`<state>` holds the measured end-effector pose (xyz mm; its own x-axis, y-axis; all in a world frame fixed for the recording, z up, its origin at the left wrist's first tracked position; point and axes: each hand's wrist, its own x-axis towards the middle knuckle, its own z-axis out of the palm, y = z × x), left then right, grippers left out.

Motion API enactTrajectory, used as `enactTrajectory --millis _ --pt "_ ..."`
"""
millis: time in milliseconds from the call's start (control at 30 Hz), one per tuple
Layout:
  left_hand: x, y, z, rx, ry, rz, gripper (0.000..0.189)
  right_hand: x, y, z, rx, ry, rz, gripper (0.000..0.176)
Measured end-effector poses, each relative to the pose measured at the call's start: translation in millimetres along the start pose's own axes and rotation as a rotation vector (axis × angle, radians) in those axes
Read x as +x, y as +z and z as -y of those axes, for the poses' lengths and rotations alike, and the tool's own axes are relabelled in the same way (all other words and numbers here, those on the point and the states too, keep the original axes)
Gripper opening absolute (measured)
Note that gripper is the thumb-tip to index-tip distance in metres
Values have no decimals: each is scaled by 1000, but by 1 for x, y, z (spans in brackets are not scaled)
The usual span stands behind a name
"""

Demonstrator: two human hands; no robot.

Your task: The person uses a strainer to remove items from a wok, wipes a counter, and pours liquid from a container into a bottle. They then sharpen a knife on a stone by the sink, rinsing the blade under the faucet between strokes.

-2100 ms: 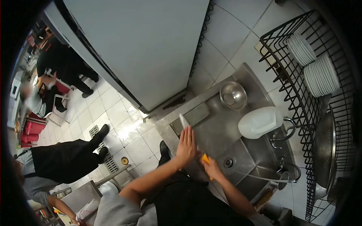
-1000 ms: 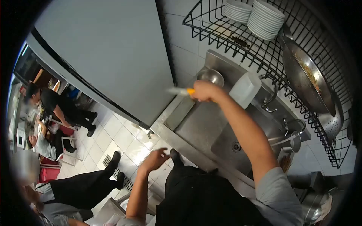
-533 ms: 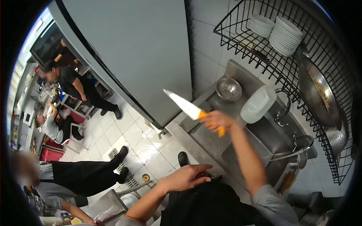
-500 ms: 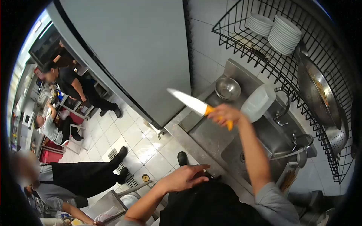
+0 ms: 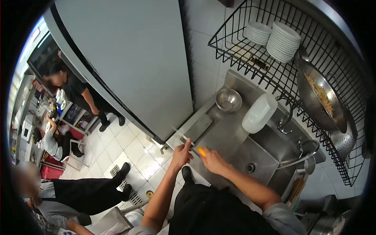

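A kitchen knife with an orange handle (image 5: 201, 151) is held in front of me, between my body and the sink's left edge. My right hand (image 5: 215, 161) is closed around the handle. The blade points up and to the left, thin and edge-on, and is partly hidden. At the blade, my left hand (image 5: 181, 156) is closed, thumb up and fingers curled, and seems to pinch it. Beyond both hands lies the stainless steel sink (image 5: 231, 137), with a metal bowl (image 5: 228, 100) and a white translucent plastic jug (image 5: 259, 113) on its counter.
A tall grey cabinet (image 5: 125, 58) stands ahead on the left. Above the sink, a black wire rack (image 5: 270, 80) holds stacked white plates (image 5: 282, 42) and a colander (image 5: 321, 96). Two taps (image 5: 288, 121) rise behind the basin. A person in a black apron (image 5: 86, 194) stands left; others are farther back.
My right hand has brought the knife down and left, from over the sink to near my body. My left hand has risen to meet the blade, its fingers now closed.
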<state>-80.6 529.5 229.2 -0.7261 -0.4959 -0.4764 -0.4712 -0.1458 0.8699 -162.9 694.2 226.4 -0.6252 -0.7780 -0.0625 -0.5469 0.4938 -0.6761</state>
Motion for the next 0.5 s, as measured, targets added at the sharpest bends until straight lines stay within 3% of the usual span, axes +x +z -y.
enactTrajectory --millis 133,200,267,300,333,367,400,500 --pt "31 8 39 -60 -26 -37 55 -14 4 7 -68 -107 52 30" --pt "28 6 46 -86 6 -68 49 -12 -7 5 -23 -143 260 30" --pt "21 3 49 -141 4 -161 39 49 -30 -50 630 -115 858 30" --pt "22 -2 55 -129 16 -160 39 81 -71 -43 642 -9 907 28" --pt "23 -9 62 -93 78 -109 39 118 -88 -72 595 -326 765 28" --pt "26 -14 67 -101 60 -94 40 185 -73 -125 1072 431 485 25" --pt "28 -14 70 -111 52 -85 41 176 -65 -123 1078 458 484 25" --pt "15 -9 69 -139 94 -89 44 178 -99 -24 274 -301 -1003 17"
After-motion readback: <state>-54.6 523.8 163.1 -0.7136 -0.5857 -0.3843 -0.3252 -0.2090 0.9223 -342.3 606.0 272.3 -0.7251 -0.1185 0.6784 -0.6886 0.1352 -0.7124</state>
